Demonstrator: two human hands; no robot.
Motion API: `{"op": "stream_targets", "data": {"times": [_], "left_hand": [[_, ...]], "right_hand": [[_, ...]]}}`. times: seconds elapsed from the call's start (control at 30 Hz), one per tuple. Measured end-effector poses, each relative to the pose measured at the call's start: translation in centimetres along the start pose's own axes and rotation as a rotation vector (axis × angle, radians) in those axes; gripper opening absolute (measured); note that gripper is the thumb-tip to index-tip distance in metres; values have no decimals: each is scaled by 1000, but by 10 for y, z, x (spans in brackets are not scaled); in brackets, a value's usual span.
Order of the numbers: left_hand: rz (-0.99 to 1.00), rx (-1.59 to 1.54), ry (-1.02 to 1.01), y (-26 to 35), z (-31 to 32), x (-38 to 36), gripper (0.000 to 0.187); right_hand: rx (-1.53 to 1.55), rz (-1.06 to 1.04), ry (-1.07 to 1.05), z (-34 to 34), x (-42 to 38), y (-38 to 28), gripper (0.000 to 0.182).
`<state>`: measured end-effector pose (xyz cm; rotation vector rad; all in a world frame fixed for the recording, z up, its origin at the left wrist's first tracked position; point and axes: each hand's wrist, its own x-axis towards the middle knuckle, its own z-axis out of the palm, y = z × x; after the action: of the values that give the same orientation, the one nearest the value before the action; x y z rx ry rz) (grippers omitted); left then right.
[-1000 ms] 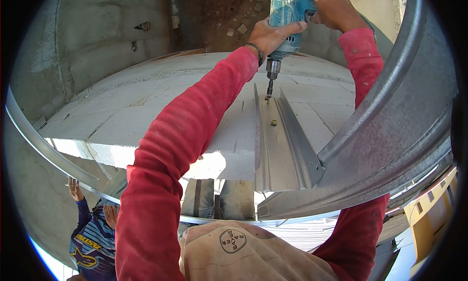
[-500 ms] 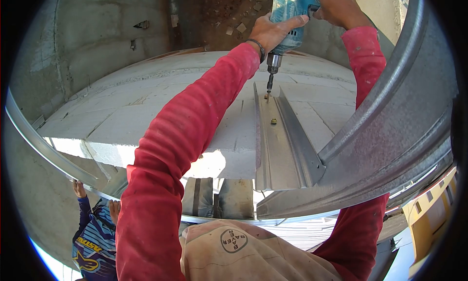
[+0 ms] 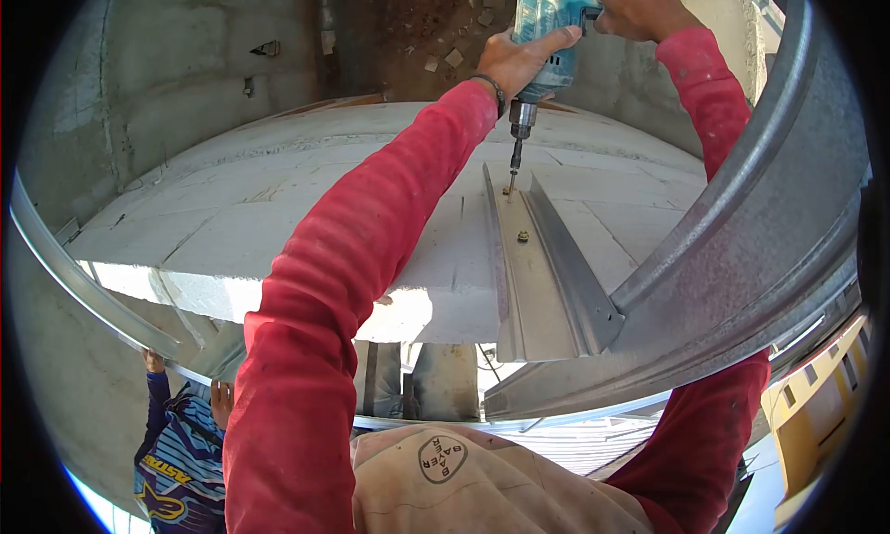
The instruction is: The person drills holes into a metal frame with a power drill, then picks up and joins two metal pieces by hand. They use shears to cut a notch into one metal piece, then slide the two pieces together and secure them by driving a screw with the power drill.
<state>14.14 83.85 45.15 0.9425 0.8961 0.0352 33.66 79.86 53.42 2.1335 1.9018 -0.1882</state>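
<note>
My left hand [image 3: 521, 63] grips the front of a teal power drill [image 3: 547, 24] beside its body. My right hand [image 3: 635, 6] is wrapped round the drill's handle near the trigger. The drill points down at a metal channel [image 3: 547, 293], and its bit [image 3: 514, 177] meets the channel's floor near the far end, close to a small fastener. A second fastener [image 3: 523, 236] sits in the channel nearer to me. Beneath the channel is a white block wall [image 3: 371, 196].
A large curved metal beam [image 3: 751, 228] runs along the right side. Another thin metal rail [image 3: 83, 279] curves at the left. A co-worker in a patterned shirt [image 3: 181, 460] has hands on it at lower left. Rubble [image 3: 452, 58] lies below, beyond the wall.
The view has shifted slightly. My right forearm has moved a little to the right, while both hands stay on the drill and the bit stays near the far fastener.
</note>
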Motion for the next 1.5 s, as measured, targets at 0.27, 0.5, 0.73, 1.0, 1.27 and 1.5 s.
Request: {"op": "stream_targets", "data": {"times": [0.27,0.5,0.73,1.0,1.27,1.5], "left_hand": [[45,-17,-82,-4,-7,-7,81],[-196,886,-791,-37,-65,-47,89],[-271,826,-828,-41,-61,-53,52],[-133,563,-504,-55,-63,-41,37],[-174,523,-240,-15,-87,-18,30],[-94,179,-379,41,-11,-78,69]], "right_hand": [[27,-179,5,-15,2,9,35],[-37,-80,-94,-19,0,14,30],[-28,-133,-74,-26,5,15,33],[15,-21,-75,-36,-7,37,48],[198,164,-68,-88,-48,1,46],[112,-4,-351,-111,-49,-6,54]]}}
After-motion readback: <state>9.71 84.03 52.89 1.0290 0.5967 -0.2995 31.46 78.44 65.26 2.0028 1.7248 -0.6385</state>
